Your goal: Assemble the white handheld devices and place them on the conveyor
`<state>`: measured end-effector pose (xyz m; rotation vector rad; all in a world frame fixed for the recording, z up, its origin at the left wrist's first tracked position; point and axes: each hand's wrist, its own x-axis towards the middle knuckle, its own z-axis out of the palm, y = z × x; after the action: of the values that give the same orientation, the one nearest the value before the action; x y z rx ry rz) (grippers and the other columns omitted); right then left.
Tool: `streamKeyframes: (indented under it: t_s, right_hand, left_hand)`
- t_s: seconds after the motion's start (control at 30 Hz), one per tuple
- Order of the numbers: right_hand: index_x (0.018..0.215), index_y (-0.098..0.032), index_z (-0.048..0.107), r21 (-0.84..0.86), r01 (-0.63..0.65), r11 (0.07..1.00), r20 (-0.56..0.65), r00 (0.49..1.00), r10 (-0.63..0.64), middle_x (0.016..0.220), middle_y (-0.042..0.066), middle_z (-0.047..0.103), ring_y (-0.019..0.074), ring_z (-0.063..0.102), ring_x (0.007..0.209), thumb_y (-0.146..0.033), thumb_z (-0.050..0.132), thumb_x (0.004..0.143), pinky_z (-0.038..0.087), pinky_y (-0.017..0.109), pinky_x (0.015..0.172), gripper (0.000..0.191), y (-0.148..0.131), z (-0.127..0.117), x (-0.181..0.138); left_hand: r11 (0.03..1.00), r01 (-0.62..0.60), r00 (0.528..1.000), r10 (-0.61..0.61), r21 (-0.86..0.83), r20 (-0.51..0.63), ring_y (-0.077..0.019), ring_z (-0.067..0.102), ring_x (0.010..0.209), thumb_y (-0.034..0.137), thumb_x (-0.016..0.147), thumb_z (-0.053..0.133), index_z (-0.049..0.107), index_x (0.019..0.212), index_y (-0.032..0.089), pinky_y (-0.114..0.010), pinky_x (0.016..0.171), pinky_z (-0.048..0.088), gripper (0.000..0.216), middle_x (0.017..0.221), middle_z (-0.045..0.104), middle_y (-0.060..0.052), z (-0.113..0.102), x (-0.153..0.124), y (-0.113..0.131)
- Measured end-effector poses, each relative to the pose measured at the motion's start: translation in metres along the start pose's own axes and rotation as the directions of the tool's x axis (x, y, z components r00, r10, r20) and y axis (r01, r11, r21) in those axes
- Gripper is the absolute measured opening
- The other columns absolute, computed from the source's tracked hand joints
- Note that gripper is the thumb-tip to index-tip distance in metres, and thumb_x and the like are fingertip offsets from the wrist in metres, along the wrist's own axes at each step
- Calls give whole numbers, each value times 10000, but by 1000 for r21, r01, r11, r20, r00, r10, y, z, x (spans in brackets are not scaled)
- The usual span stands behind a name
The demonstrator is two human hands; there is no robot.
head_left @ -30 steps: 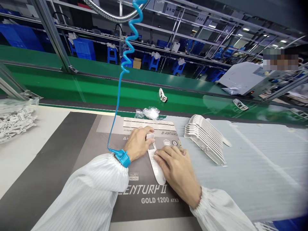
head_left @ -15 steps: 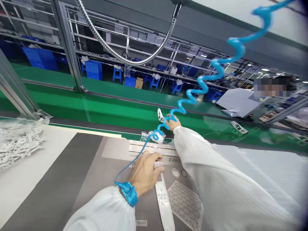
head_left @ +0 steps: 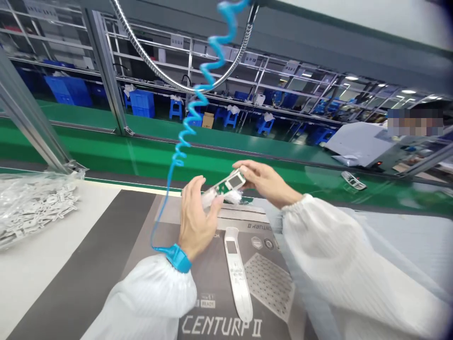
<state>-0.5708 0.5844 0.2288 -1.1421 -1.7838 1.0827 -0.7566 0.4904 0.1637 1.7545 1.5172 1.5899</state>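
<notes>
Both hands hold a small white device with a green circuit board and a little screen (head_left: 226,185) in the air above the table. My left hand (head_left: 194,219) grips its near end with curled fingers; a blue wrist strap (head_left: 177,257) with a coiled blue cord (head_left: 193,113) runs up from that wrist. My right hand (head_left: 264,182) pinches the far end. Below them a long white plastic shell (head_left: 238,271) lies flat on a dark printed cardboard mat (head_left: 106,264).
A green conveyor belt (head_left: 148,153) runs behind the table, with a white part (head_left: 352,179) on it at right. A bag of small white parts (head_left: 31,208) lies at left. A metal frame post (head_left: 31,123) and flexible metal hose (head_left: 148,56) stand overhead.
My right hand came back from the conveyor with the small device. My left hand left the white shell on the mat and rose to grip the device too.
</notes>
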Motion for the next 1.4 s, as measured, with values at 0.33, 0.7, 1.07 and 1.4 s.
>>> streamKeyframes:
  t_s: [0.33, 0.7, 1.07, 1.4]
  right_hand:
    - [1034, -261, 685, -579, 241, 779, -218, 875, -433, 1137, 61, 661, 227, 605, 1015, -423, 577, 965, 450, 405, 912, 206, 19, 23, -90]
    - [840, -216, 554, -657, 235, 717, -38, 939, -343, 851, 23, 673, 183, 575, 793, -217, 460, 988, 375, 337, 764, 175, 23, 42, -85]
    - [953, -205, 672, -772, -149, 618, -246, 966, -75, 1070, 100, 642, 263, 565, 1008, -327, 579, 912, 381, 366, 787, 159, 53, 16, -17]
    - [840, -212, 581, -403, -170, 900, 38, 979, 202, 762, 33, 669, 178, 609, 671, -410, 510, 955, 452, 316, 662, 239, 46, 43, -84]
  left_hand:
    - [982, 176, 873, -124, -69, 471, -167, 660, 724, 461, 943, 523, 719, 1017, 221, -254, 657, 476, 319, 843, 735, -12, 6, -12, 6]
    - [887, 432, 876, -371, -161, 308, -112, 567, 529, 519, 886, 580, 675, 964, 176, -224, 480, 407, 365, 806, 729, -26, 5, 1, -13]
    - [653, 606, 793, -543, -453, 278, -58, 515, 506, 487, 840, 647, 633, 921, 124, -184, 464, 410, 372, 851, 725, -71, 1, 14, -25]
    - [799, 487, 873, -460, -354, 162, -86, 532, 574, 574, 936, 494, 617, 1176, 167, -219, 547, 450, 488, 973, 736, -80, 0, 14, -23]
